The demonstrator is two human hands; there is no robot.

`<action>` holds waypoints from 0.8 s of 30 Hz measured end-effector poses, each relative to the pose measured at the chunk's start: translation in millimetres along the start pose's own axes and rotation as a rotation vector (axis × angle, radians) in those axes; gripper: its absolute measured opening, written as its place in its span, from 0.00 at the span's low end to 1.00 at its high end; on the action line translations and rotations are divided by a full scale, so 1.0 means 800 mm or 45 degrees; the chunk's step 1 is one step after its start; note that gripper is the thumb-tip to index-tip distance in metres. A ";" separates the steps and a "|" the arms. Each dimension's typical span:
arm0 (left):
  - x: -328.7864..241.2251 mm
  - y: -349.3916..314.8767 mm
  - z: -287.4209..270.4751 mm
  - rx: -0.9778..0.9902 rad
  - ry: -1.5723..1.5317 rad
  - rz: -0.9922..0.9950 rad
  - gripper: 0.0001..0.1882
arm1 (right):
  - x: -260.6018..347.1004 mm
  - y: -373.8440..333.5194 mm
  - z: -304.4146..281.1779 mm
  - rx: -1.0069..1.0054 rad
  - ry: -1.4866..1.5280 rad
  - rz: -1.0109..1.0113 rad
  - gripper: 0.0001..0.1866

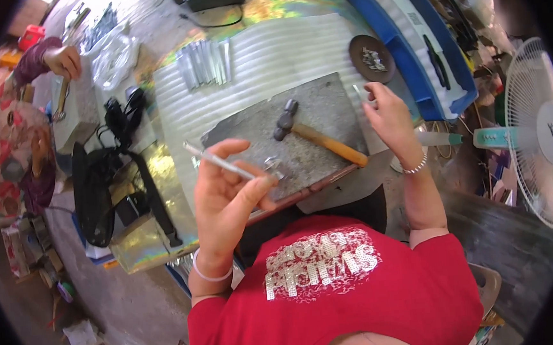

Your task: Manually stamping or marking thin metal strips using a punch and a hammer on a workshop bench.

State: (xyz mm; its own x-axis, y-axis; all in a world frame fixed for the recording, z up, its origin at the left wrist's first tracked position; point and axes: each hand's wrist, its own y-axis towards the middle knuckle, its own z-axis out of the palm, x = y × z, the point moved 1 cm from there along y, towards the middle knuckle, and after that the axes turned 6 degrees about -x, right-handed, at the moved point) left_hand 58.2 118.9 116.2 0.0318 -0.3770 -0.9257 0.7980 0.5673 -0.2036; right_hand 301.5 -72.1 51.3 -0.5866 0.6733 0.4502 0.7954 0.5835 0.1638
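Observation:
Between the thumb and fingers of my left hand (221,192) is a thin, silvery-white rod (228,165), tilted up to the left over the near edge of a grey slab (248,127). Bent fingers press together on my right hand (388,118), just off the slab's right side; a pale sliver shows by the fingertips, but what they hold is unclear. On the slab lies a ball-peen hammer (326,142) with a wooden handle. Small clear or shiny pieces (275,167) rest beside my left fingers. A round brown dish (359,50) beyond my right hand bears small silvery bits.
Silvery strips (205,63) lie on white foam sheeting (267,45). A blue tray (382,33) stands at the right, near a white fan (533,132). At the left are a black bag (93,195) and another person's hand (62,62) holding a hammer over a block (76,125).

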 end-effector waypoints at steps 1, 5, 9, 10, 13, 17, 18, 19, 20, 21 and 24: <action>0.001 -0.003 0.000 0.007 0.051 -0.017 0.19 | -0.011 0.003 0.010 0.067 -0.020 0.016 0.17; 0.009 -0.013 -0.004 0.048 0.104 0.009 0.13 | -0.014 0.015 0.016 0.089 -0.199 -0.001 0.18; 0.021 -0.006 -0.010 0.131 0.361 0.328 0.10 | -0.026 0.018 0.006 0.041 -0.156 -0.070 0.13; 0.022 -0.001 -0.012 0.211 0.560 0.494 0.10 | -0.021 0.019 -0.004 0.041 -0.072 -0.076 0.11; 0.020 -0.013 0.009 0.068 0.296 0.089 0.12 | 0.020 0.001 -0.063 0.122 0.279 0.146 0.08; 0.025 -0.008 0.018 0.297 0.172 0.009 0.12 | 0.071 -0.031 -0.099 0.343 0.900 0.051 0.09; 0.024 -0.006 0.021 0.340 0.182 -0.012 0.11 | 0.084 -0.039 -0.101 0.422 1.025 -0.015 0.09; 0.024 -0.005 0.026 0.381 0.192 -0.032 0.11 | 0.096 -0.047 -0.099 0.466 1.079 -0.106 0.08; 0.026 -0.006 0.032 0.344 0.212 -0.020 0.11 | 0.105 -0.056 -0.094 0.530 1.184 -0.036 0.07; 0.029 -0.004 0.036 0.355 0.269 0.113 0.10 | 0.113 -0.063 -0.089 0.595 1.289 0.030 0.06; 0.038 -0.005 0.039 0.381 0.304 0.258 0.12 | 0.131 -0.072 -0.076 0.584 1.364 0.044 0.06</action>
State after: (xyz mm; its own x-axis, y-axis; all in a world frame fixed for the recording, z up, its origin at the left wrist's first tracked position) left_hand 75.1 82.5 99.1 0.0941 -0.0798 -0.9924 0.9304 0.3619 0.0591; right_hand 203.2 -62.6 142.3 0.0375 0.0917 0.9951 0.5504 0.8293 -0.0971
